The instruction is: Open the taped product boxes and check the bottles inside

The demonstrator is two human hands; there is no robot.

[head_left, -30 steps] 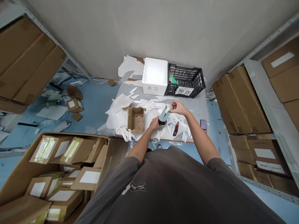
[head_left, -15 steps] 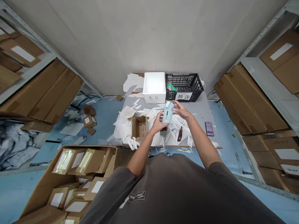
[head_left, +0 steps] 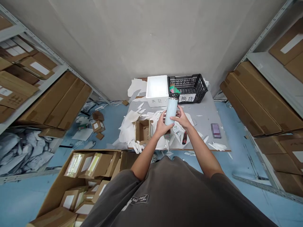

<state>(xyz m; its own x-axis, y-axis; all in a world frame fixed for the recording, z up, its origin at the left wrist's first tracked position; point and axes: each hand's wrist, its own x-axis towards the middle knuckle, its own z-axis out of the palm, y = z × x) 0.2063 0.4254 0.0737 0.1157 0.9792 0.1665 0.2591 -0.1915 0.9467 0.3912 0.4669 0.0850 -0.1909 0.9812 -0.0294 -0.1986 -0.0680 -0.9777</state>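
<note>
A light blue tumbler [head_left: 171,110] with a dark top is held nearly upright above the paper-strewn table. My left hand [head_left: 162,125] wraps round its lower left side. On the right side, my right hand [head_left: 181,118] grips it, with the thumb across the front. No printing shows on the side facing me. Under and beside the hands lie white paper scraps, and a red and black cutter [head_left: 184,138] rests to the right. An open small cardboard box [head_left: 143,131] stands to the left of my left hand.
Behind the hands stand a white foam box [head_left: 157,91] and a black crate [head_left: 187,89]. A purple item [head_left: 216,130] lies at the table's right. A large carton [head_left: 56,176] of small boxes is at lower left; shelves flank both sides.
The tumbler has been turned, so its dark marking and writing no longer face me. My right hand has moved lower on it. The view has shifted slightly.
</note>
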